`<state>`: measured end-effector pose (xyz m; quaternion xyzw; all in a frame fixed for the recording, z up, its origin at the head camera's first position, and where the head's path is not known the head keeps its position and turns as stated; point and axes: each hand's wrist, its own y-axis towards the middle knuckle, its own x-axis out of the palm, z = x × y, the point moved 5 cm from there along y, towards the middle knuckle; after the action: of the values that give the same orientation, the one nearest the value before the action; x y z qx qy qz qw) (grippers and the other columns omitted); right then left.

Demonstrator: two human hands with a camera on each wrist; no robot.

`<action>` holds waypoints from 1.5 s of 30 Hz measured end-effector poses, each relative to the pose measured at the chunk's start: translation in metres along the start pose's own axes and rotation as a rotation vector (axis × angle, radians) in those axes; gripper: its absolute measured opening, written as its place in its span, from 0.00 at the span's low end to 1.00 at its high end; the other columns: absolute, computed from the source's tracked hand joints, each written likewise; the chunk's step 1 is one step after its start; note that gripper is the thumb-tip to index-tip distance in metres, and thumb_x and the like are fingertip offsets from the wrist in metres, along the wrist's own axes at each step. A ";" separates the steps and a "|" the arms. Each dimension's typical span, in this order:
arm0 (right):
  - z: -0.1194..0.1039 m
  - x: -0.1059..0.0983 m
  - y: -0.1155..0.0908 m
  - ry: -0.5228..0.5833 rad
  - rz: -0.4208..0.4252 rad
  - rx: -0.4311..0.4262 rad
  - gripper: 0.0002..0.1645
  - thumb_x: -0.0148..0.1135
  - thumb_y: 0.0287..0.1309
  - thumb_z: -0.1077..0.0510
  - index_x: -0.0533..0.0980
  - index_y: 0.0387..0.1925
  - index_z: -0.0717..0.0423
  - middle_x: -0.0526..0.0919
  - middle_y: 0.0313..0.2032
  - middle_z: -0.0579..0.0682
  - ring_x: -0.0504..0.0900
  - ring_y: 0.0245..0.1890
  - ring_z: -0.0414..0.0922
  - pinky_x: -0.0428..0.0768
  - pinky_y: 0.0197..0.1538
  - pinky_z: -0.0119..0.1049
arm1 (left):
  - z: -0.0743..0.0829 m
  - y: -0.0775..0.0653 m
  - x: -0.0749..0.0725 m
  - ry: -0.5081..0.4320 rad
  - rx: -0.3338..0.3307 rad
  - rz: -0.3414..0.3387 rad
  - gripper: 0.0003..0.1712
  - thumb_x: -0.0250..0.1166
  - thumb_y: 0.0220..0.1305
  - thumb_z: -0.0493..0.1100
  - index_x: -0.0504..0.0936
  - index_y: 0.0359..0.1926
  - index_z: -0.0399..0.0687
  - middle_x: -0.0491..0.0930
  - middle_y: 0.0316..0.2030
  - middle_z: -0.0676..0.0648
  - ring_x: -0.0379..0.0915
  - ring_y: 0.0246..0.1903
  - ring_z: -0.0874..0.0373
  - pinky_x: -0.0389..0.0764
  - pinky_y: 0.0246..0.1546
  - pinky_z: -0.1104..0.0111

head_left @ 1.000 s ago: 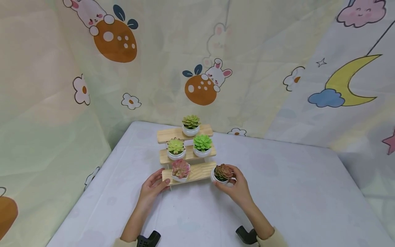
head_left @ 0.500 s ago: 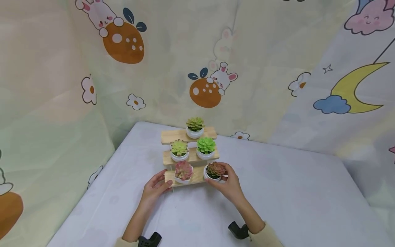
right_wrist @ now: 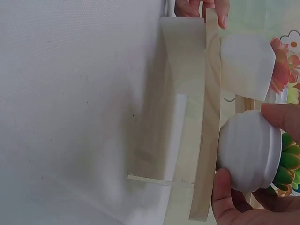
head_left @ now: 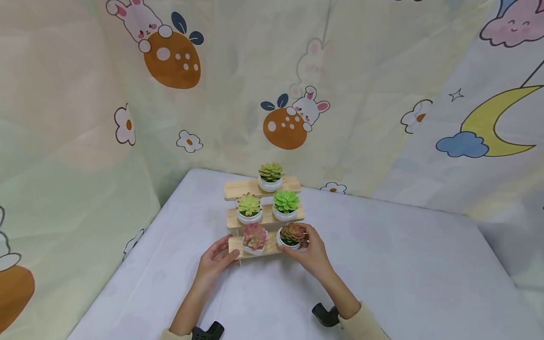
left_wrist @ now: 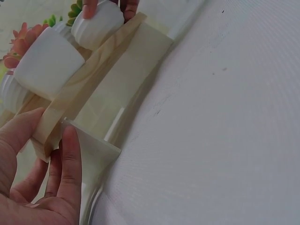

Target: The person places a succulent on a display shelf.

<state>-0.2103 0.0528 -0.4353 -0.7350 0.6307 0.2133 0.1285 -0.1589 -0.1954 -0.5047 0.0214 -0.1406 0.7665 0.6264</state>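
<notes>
Three wooden planks (head_left: 238,190) hold plants (head_left: 286,201); my right hand (head_left: 313,254) clamps the pot (right_wrist: 248,152) of the brown plant (head_left: 292,233) on the lowest plank (head_left: 271,248), at three o'clock from the pink plant (head_left: 255,236); my left hand (head_left: 214,262) pinches that plank's nine-o'clock end.

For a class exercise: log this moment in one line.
left hand: grips lowest shelf | right hand: holds potted brown succulent | pink succulent: on lowest shelf

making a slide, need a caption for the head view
The left hand grips the wooden bottom shelf while the right hand holds a brownish potted plant beside a pink one.
</notes>
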 end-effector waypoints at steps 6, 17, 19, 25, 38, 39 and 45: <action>0.001 0.002 0.000 -0.007 -0.011 -0.004 0.40 0.75 0.40 0.54 0.68 0.55 0.59 0.73 0.51 0.56 0.71 0.46 0.47 0.75 0.42 0.32 | 0.000 -0.002 0.000 0.009 -0.001 -0.001 0.35 0.66 0.54 0.33 0.65 0.63 0.40 0.68 0.52 0.40 0.78 0.41 0.62 0.84 0.40 0.68; 0.000 -0.002 0.002 -0.048 -0.061 -0.034 0.42 0.74 0.43 0.53 0.65 0.58 0.63 0.73 0.51 0.58 0.73 0.48 0.48 0.78 0.44 0.34 | -0.001 0.001 0.002 0.025 0.001 -0.007 0.35 0.66 0.55 0.34 0.65 0.63 0.42 0.68 0.52 0.41 0.78 0.40 0.63 0.84 0.41 0.67; 0.002 -0.007 0.001 -0.034 -0.081 -0.026 0.43 0.74 0.43 0.53 0.64 0.58 0.63 0.72 0.50 0.58 0.73 0.47 0.48 0.79 0.43 0.34 | -0.001 0.002 0.005 0.025 -0.007 -0.009 0.35 0.66 0.54 0.34 0.65 0.63 0.42 0.68 0.52 0.41 0.78 0.40 0.63 0.84 0.41 0.66; 0.010 -0.033 -0.006 0.019 -0.122 0.027 0.49 0.75 0.41 0.54 0.60 0.63 0.60 0.69 0.53 0.60 0.74 0.49 0.52 0.81 0.48 0.42 | -0.002 0.000 0.008 0.048 -0.056 -0.015 0.36 0.66 0.55 0.35 0.62 0.64 0.41 0.67 0.54 0.40 0.77 0.42 0.62 0.83 0.43 0.68; 0.031 -0.126 -0.048 -0.529 -0.033 -0.154 0.62 0.68 0.39 0.31 0.46 0.72 0.39 0.40 0.73 0.53 0.41 0.71 0.60 0.52 0.61 0.72 | 0.070 -0.032 0.002 1.032 0.511 0.020 0.68 0.76 0.35 0.63 0.45 0.72 0.53 0.41 0.71 0.43 0.37 0.70 0.41 0.44 0.65 0.36; 0.035 -0.129 -0.051 -0.609 -0.025 -0.154 0.63 0.66 0.38 0.28 0.45 0.72 0.38 0.37 0.73 0.53 0.38 0.71 0.61 0.47 0.62 0.73 | 0.074 -0.034 0.005 1.148 0.589 0.044 0.70 0.74 0.32 0.68 0.45 0.72 0.54 0.40 0.72 0.44 0.35 0.71 0.42 0.39 0.65 0.36; 0.062 -0.129 -0.071 -0.871 0.018 -0.140 0.69 0.54 0.32 0.15 0.41 0.72 0.37 0.26 0.73 0.51 0.28 0.71 0.60 0.25 0.63 0.71 | 0.072 -0.040 0.016 1.539 0.700 0.124 0.77 0.61 0.27 0.84 0.41 0.73 0.51 0.29 0.73 0.48 0.24 0.72 0.44 0.20 0.65 0.39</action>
<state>-0.1648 0.2052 -0.4337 -0.5777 0.5082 0.5466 0.3304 -0.1338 -0.1908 -0.4251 -0.3216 0.5693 0.5996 0.4615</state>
